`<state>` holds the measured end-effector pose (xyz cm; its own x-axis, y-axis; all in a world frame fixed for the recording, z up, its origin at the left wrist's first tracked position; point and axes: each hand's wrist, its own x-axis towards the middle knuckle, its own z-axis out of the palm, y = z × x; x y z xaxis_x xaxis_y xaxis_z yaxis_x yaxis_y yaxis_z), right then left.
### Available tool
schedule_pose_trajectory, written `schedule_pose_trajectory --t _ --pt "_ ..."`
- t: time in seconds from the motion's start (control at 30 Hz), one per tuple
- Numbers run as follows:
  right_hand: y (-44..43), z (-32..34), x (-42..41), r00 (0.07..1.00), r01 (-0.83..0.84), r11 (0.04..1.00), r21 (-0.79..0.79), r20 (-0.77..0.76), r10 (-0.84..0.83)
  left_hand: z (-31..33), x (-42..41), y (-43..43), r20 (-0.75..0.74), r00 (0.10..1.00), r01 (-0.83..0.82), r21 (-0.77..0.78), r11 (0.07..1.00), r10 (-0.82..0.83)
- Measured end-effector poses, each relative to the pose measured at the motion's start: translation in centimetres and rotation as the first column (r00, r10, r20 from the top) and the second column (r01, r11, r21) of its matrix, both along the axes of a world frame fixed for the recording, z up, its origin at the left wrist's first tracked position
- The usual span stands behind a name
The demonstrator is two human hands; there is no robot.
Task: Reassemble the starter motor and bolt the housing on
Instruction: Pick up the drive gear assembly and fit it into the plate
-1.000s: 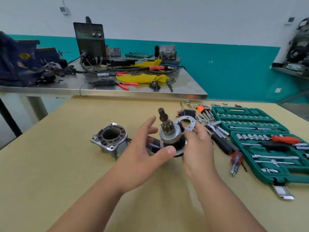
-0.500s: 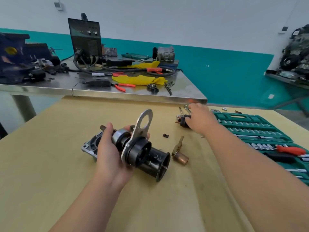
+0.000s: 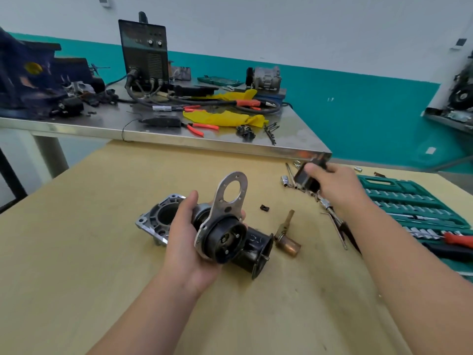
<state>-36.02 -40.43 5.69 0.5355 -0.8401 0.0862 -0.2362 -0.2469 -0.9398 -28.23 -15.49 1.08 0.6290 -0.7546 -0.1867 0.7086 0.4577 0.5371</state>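
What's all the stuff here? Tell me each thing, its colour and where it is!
motor part: one, black with silver plate, in the left hand
housing: one, silver-grey, on the wooden table, behind that hand
casing: one, black, lying right of the motor part
plunger: one, copper, right of the casing
clip: one, black, beyond the plunger
block: one, black, in the right hand
socket set: one, green, wooden table's right edge
screwdriver: one, red handle, on the socket set
wooden table: one, tan, nearest
steel table: one, grey, behind it
welder box: one, black, on the steel table
cloth: one, yellow, on the steel table
left hand: one, holds the motor part
right hand: one, grips the block
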Motion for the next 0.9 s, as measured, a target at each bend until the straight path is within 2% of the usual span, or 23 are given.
schedule_pose_trajectory --t 0.03,0.07,0.1,0.17,0.23,0.3,0.43,0.5,0.53,0.6,0.67,0.8,0.9 --pt "1.5 0.5 -1.5 0.970 -0.073 0.957 0.280 0.242 0.003 0.2 -0.3 -0.1 0.000 1.000 -0.006 0.007 1.000 0.006" --pt "3.1 0.6 -2.9 0.904 -0.220 0.839 0.497 0.428 -0.016 0.3 -0.5 -0.2 -0.003 1.000 -0.028 0.020 0.999 0.028" --pt "4.7 0.3 -4.1 0.846 -0.360 0.695 0.622 0.532 -0.039 0.5 -0.7 -0.2 -0.005 0.998 -0.067 0.039 0.997 0.067" --pt "8.0 -0.8 -6.5 0.826 -0.485 0.481 0.730 0.564 -0.023 0.6 -1.3 -0.3 0.026 0.987 -0.157 0.090 0.983 0.156" --pt "10.6 -2.4 -7.8 0.839 -0.502 0.353 0.790 0.544 -0.024 0.6 -2.0 -0.5 0.113 0.967 -0.245 0.143 0.959 0.230" --pt "12.2 -3.7 -8.1 0.851 -0.489 0.271 0.829 0.521 -0.058 0.5 -2.9 -0.6 0.200 0.939 -0.316 0.170 0.934 0.281" --pt "13.4 -4.5 -7.5 0.916 -0.367 0.263 0.892 0.396 -0.061 0.7 -4.9 -0.3 0.255 0.918 -0.351 0.172 0.921 0.302" --pt "13.3 -4.8 -7.5 0.942 -0.296 0.260 0.919 0.326 -0.079 0.7 -5.6 0.0 0.357 0.876 -0.399 0.156 0.903 0.325" --pt "13.2 -5.0 -7.5 0.949 -0.279 0.258 0.925 0.306 -0.074 0.7 -5.8 0.2 0.457 0.824 -0.446 0.157 0.881 0.335" --pt "13.1 -5.2 -7.6 0.947 -0.303 0.244 0.921 0.320 -0.031 0.4 -6.4 0.4 0.682 0.660 -0.544 0.145 0.827 0.315" --pt "13.2 -5.4 -7.6 0.932 -0.355 0.236 0.905 0.362 0.012 0.1 -7.4 0.5 0.820 0.510 -0.594 0.117 0.796 0.261" --pt "13.4 -5.5 -7.8 0.910 -0.412 0.224 0.883 0.413 0.044 -0.2 -8.3 0.6 0.893 0.373 -0.639 0.052 0.768 0.250" --pt "13.2 -5.5 -7.9 0.884 -0.463 0.205 0.862 0.466 0.038 -0.2 -7.6 1.1 0.954 0.196 -0.598 -0.068 0.798 0.228"
